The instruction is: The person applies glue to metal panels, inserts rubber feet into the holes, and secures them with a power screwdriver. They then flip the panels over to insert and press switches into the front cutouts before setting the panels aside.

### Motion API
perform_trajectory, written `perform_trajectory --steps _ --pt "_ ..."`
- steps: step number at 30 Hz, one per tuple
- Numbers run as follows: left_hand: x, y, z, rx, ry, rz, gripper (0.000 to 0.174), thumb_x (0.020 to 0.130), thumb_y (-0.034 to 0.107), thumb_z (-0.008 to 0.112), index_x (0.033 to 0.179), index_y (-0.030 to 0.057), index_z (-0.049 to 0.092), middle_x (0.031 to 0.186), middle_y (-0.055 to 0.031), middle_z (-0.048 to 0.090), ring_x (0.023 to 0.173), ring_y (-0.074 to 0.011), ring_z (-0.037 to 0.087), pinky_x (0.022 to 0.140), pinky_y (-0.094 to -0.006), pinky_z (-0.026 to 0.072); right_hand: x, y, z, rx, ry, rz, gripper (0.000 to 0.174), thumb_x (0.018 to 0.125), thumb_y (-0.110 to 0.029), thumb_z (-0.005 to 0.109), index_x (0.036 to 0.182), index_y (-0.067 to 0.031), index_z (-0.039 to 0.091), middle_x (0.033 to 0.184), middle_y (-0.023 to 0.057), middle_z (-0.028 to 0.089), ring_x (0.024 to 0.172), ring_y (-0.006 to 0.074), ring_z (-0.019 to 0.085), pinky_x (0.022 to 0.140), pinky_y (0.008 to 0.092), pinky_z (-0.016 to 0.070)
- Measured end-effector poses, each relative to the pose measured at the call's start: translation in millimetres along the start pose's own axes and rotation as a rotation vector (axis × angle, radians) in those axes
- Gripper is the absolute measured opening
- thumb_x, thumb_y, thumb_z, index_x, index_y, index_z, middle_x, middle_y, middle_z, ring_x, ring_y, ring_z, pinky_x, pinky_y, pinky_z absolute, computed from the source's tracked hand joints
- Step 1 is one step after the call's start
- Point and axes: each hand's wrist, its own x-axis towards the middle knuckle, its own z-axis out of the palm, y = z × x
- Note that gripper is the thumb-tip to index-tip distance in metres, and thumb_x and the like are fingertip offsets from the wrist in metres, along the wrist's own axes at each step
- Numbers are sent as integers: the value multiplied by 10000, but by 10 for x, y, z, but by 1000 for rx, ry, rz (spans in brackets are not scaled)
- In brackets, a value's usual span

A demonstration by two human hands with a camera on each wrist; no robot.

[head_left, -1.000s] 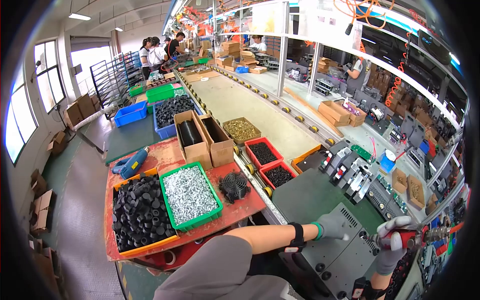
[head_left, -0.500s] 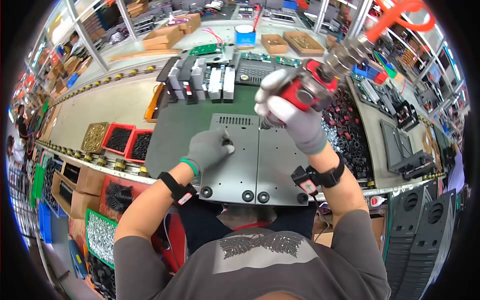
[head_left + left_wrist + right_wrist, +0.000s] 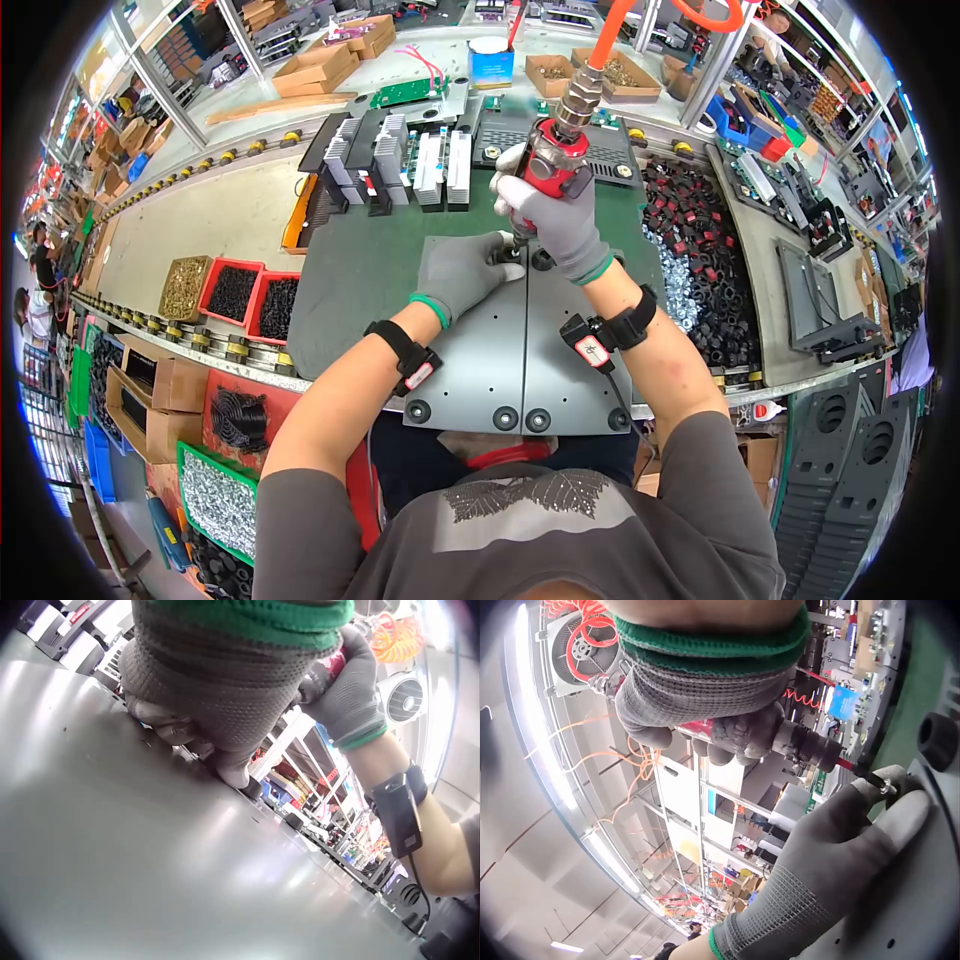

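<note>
My gloved left hand (image 3: 462, 272) pinches a small black rubber foot (image 3: 510, 256) between thumb and finger, at the far inner corner of the left grey metal panel (image 3: 465, 350). My gloved right hand (image 3: 562, 228) grips a red air screwdriver (image 3: 552, 165) from above. In the right wrist view a silvery screw (image 3: 887, 787) shows at the driver's tip, right at the left fingertips. A second grey panel (image 3: 575, 350) lies alongside, with another black foot (image 3: 937, 742) near its far corner. More rubber feet (image 3: 507, 418) line the near edges of both panels.
Heatsinks (image 3: 430, 170) and a black slotted chassis (image 3: 510, 145) stand behind the green mat (image 3: 350, 270). Loose black parts and silvery hardware (image 3: 700, 270) fill the right side. Red bins (image 3: 232, 290) of dark parts are at left. An orange air hose (image 3: 612, 35) rises from the driver.
The head view has swung from the left side down over the hands. My left hand has moved right across the panel with the foot; the right hand has brought the screwdriver upright over it.
</note>
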Motion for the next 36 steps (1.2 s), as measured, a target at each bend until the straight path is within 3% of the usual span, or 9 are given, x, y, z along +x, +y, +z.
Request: perform_trajectory --steps 20,24,25,26,27,30,31,34,36 --pt "3 -77 -30 -55 -32 33 526 793 449 747 1194 118 668 985 -97 713 885 -248 679 798 -353 510 129 319 15 -82 -122 184 193 769 -117 758 901 -13 662 765 35 654 631 97 605 552 251 494" --pt "-96 -357 -449 -480 -20 -52 433 875 335 679 1231 91 645 980 -3 671 776 -51 551 681 -245 460 160 6 -131 16 14 3 145 806 -92 727 921 -24 671 663 50 647 483 97 564 443 227 429" --pt "-421 -228 -862 -584 35 -131 439 892 309 671 1226 28 629 937 -44 683 793 -126 619 700 -268 505 79 -330 -145 33 58 7 141 822 -105 717 928 -25 671 664 47 644 517 112 601 464 233 449" --pt "-605 -515 -1129 -868 20 -250 384 932 294 613 1227 50 626 715 73 526 559 -28 443 471 -191 347 -5 -573 -192 -8 120 -45 130 830 -109 692 922 -19 669 680 51 647 565 127 636 492 245 474" --pt "-927 -531 -1376 -1025 31 -251 365 963 283 557 1247 60 609 647 133 339 492 21 271 414 -166 179 -65 -681 -390 -93 106 -144 133 839 -118 662 913 -8 666 725 58 660 611 141 658 523 261 499" --pt "-1863 -792 -2103 -955 349 -335 413 1014 315 490 1328 49 539 627 128 247 483 20 229 383 -160 159 -445 -973 -772 -172 221 -115 208 847 -119 643 1017 0 631 837 109 704 670 174 686 575 282 535" --pt "-2252 -1023 -2351 -989 432 -333 432 1022 310 488 1360 42 507 621 120 247 464 18 234 366 -159 157 -603 -1061 -872 -285 170 -76 285 871 -143 607 1123 -11 590 945 109 640 756 173 637 717 360 550" --pt "-3374 -1183 -2916 -862 878 -414 448 1034 293 489 1398 33 463 597 108 234 423 12 228 322 -164 148 -1020 -1004 -1096 -290 293 70 321 844 -87 658 1149 1 609 1011 79 640 856 180 633 731 300 525" --pt "-4138 -1011 -3045 -775 1109 -490 422 1033 271 488 1378 27 490 592 111 255 436 10 240 341 -154 160 -1291 -784 -1424 -649 244 106 261 911 -115 603 1128 12 674 1167 76 630 990 168 617 829 277 501"
